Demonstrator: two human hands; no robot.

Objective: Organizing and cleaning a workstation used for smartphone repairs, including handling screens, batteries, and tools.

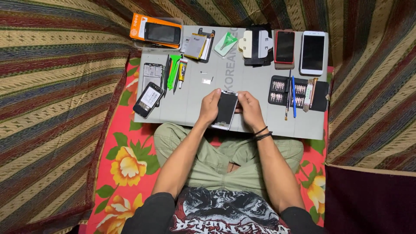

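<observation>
Centrally: phone (226, 109) gripped by left hand (210, 106) and right hand (250, 108), tilted for access; tools (174, 71) alongside on mat (242, 80).

Even, soft overhead light, weak shadows, sharp focus, and darker corners at bottom right.

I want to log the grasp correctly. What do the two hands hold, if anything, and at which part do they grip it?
Both hold one phone, dark side up. The left hand grips its left long edge and the right hand grips its right long edge, above the grey mat.
</observation>
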